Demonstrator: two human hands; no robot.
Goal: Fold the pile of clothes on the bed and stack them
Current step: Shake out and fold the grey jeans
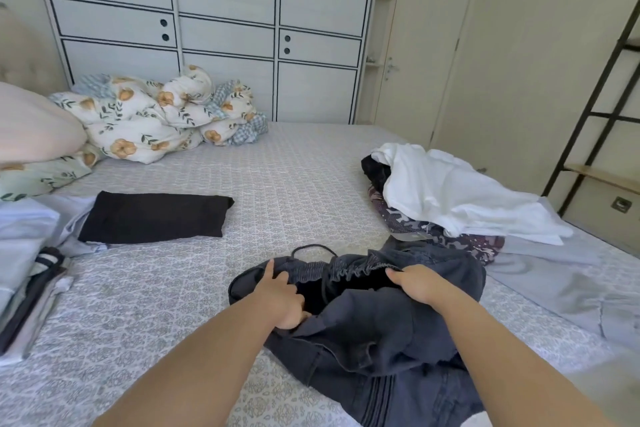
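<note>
Both hands grip a pair of dark blue-grey trousers (374,326) at the elastic waistband, which lies crumpled on the bed (284,177) directly in front of the person; the left hand (282,298) has its fingers curled into the left side of the waistband, index finger stretched forward along the fabric, and the right hand (415,282) closes over the gathered right side, thumb on top; a drawstring loop (313,248) pokes out just beyond the fingers. The trouser legs trail back between and under the forearms — rumpled, not flat.

Beyond the right hand and a little outward sits the unfolded pile (460,204): a white garment (446,191) draped over a dark patterned one, with something black at its far edge. Beyond the left hand, well apart, a black folded garment (152,217) lies flat, its outer end resting on a pale blue item (74,218); further out on the left side, near the frame edge, a stack of folded clothes (26,284) shows pale blue, grey and dark striped layers. Far ahead of the left hand a floral duvet (156,114) is bunched against the wardrobe (207,10); pillows (34,135) lie beside it.
</note>
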